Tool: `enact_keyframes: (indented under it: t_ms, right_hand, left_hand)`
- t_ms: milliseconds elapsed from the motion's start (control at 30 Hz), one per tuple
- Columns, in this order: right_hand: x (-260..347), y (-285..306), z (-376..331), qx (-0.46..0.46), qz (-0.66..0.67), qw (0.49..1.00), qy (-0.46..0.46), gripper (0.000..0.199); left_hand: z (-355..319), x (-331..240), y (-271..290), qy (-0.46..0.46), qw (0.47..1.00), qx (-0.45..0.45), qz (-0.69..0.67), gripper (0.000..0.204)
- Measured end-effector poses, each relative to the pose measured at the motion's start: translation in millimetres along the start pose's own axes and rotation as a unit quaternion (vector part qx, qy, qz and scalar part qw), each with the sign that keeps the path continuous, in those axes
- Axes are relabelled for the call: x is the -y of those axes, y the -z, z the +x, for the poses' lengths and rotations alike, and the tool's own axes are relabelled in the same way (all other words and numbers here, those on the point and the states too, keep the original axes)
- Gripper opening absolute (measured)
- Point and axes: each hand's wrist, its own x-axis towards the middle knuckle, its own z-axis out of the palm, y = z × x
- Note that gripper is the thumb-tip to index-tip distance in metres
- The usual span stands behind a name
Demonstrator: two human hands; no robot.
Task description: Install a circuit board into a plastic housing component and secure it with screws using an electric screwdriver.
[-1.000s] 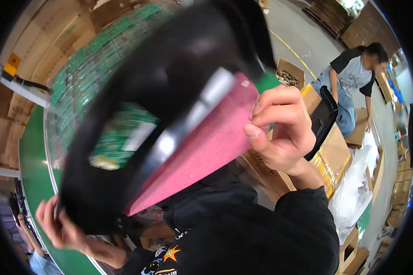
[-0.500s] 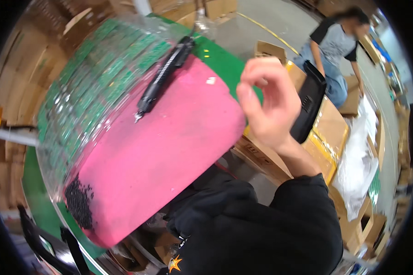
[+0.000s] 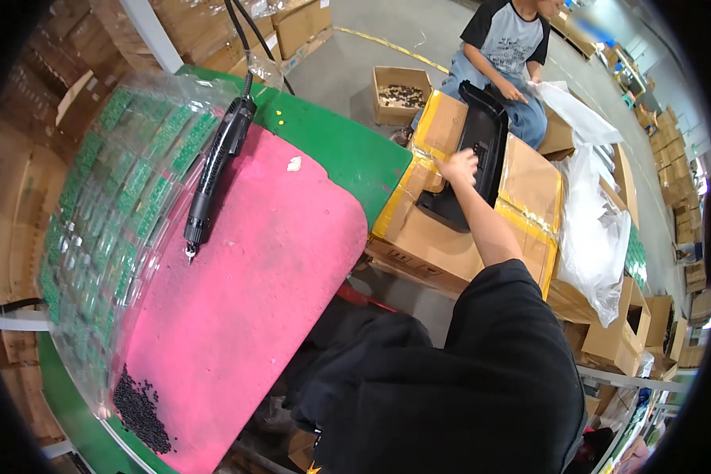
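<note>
My right hand (image 3: 459,167) reaches out to the right, over the near-left side of a long black plastic shell (image 3: 490,118). Its thumb stands apart from the bent fingers, and the fingertips are at the shell's inner side; whether they touch it I cannot tell. The shell lies on a taped cardboard box (image 3: 529,170). My left hand is out of the picture. To the left, a black electric screwdriver (image 3: 213,170) lies across a pink mat (image 3: 253,276). A heap of small black screws (image 3: 141,411) sits at the mat's near-left corner.
Green circuit boards in clear plastic trays (image 3: 126,189) cover the left of the green table (image 3: 332,130). Beyond the shell sits another person (image 3: 505,47). An open carton (image 3: 399,95) with small parts stands on the floor. White plastic sheeting (image 3: 592,229) lies at right.
My right hand has moved away from above the mat's right edge to the black shell, its curled fingers loosening. The whole view has shifted, with the table now further left.
</note>
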Motion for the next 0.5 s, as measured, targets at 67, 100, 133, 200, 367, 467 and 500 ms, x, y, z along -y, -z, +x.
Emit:
enact_keyframes:
  t_ms: [67,100,133,200,367,467,500]
  right_hand:
    - [-22.0,-12.0,13.2,0.024,-0.025,0.999,-0.034,0.078]
    - [-27.1,-18.8,21.8,0.055,-0.025,0.998,0.005,0.070]
    - [-33.1,-17.1,29.6,0.086,-0.024,0.995,0.043,0.062]
    - [-39.8,-14.2,38.6,0.096,-0.023,0.991,0.085,0.053]
    - [-52.6,20.1,31.1,0.015,0.374,0.872,0.316,0.018]
    - [-51.8,106.7,-60.2,0.093,0.392,0.818,0.410,0.015]
    - [-51.7,97.1,-70.1,0.030,0.404,0.793,0.456,0.014]
  left_hand:
    - [30.3,9.3,-8.7,-0.098,0.989,0.018,0.110,0.030]
    - [35.2,19.0,-16.6,-0.146,0.975,0.023,0.165,0.031]
    - [34.5,30.6,-29.0,-0.192,0.957,0.028,0.217,0.031]
    - [26.0,48.3,-51.4,-0.286,0.903,0.033,0.320,0.032]
    - [-23.8,69.4,-110.7,-0.485,0.663,0.001,0.570,0.036]
    - [-100.0,81.5,-190.4,-0.585,0.419,0.201,0.664,0.026]
    - [-148.9,94.4,-230.7,-0.460,0.569,0.247,0.636,0.036]
